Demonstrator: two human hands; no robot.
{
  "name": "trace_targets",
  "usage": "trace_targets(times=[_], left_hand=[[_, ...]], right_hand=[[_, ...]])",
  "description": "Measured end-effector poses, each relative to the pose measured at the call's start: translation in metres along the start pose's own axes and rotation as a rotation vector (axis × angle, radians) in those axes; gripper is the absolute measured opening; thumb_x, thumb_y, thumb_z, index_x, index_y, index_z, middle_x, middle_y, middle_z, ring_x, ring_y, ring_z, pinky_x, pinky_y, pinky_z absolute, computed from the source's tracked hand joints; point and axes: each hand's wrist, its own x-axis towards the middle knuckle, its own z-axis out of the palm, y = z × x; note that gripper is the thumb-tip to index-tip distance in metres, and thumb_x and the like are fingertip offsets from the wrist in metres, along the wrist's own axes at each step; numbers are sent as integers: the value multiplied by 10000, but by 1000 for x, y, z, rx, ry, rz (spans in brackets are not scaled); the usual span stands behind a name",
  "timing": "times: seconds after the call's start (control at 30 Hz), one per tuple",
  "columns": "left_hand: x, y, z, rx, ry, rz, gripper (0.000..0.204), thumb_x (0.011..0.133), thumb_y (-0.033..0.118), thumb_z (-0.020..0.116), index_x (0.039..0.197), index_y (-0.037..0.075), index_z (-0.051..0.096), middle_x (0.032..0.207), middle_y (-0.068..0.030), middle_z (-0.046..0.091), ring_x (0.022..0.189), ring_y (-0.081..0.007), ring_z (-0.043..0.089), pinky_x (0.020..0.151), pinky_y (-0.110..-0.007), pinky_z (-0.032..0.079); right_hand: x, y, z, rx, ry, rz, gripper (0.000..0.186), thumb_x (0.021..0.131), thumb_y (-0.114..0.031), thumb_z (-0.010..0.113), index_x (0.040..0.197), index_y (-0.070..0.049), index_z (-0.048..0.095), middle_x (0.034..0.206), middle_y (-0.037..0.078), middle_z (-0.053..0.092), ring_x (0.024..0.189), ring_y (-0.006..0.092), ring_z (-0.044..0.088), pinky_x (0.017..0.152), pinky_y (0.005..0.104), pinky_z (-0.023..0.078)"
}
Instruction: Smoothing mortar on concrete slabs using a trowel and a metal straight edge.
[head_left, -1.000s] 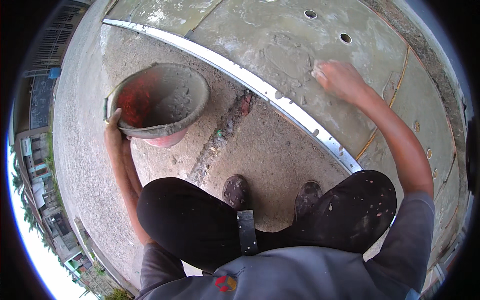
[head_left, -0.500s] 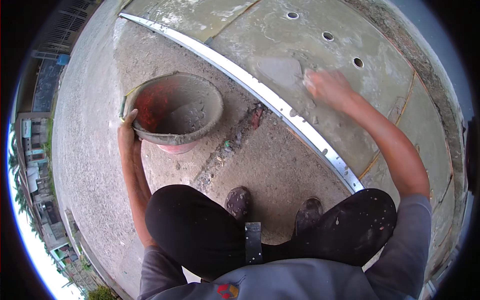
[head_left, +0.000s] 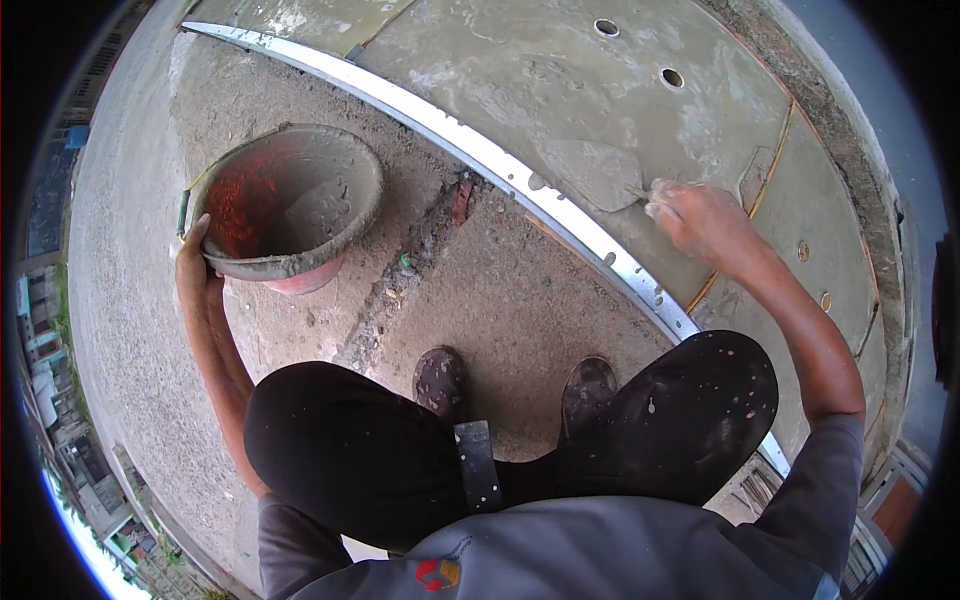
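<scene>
My right hand [head_left: 703,222] is closed round the handle of a trowel [head_left: 598,172], whose mortar-coated blade lies flat against the wet cement surface [head_left: 480,75]. At the left, my left hand [head_left: 198,262] grips the rim of a tilted bucket [head_left: 345,232], thumb on top and fingers hidden beneath. The bucket is reddish, caked with grey mortar on its rim and walls, and some wet mortar [head_left: 318,208] sits inside. A long metal straightedge [head_left: 470,145] runs diagonally along the cement's near edge, between bucket and trowel.
Round holes, one of them a dark opening [head_left: 672,78], pierce the cement. Thin strips, such as a yellowish one [head_left: 774,162], divide it. Rough ground with a debris-filled crack [head_left: 385,290] lies before my boots [head_left: 440,383]. Beyond the far edge stands a low curb [head_left: 850,130].
The view has shifted to the right. My right hand has drawn the trowel nearer along the cement, and its blade now shows sharply. My left hand still holds the bucket's rim.
</scene>
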Motion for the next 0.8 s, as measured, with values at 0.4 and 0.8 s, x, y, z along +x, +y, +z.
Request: trace_targets(times=[0.4, 0.8], left_hand=[[5, 3, 1, 73, 14, -13, 401, 942, 138, 608, 1255, -112, 573, 1192, -184, 672, 1020, -239, 684, 893, -336, 543], [15, 3, -6, -18, -54, -26, 414, 948, 145, 594, 1274, -107, 557, 1210, -212, 659, 1053, -277, 675, 968, -368, 521]], right_hand=[[144, 15, 5, -30, 115, 75, 327, 908, -243, 518, 931, 39, 682, 937, 289, 682, 909, 458, 664, 825, 533, 519], [154, -25, 0, -49, 54, -9, 340, 900, -222, 505, 926, 63, 689, 940, 307, 681, 904, 462, 674, 834, 540, 524]])
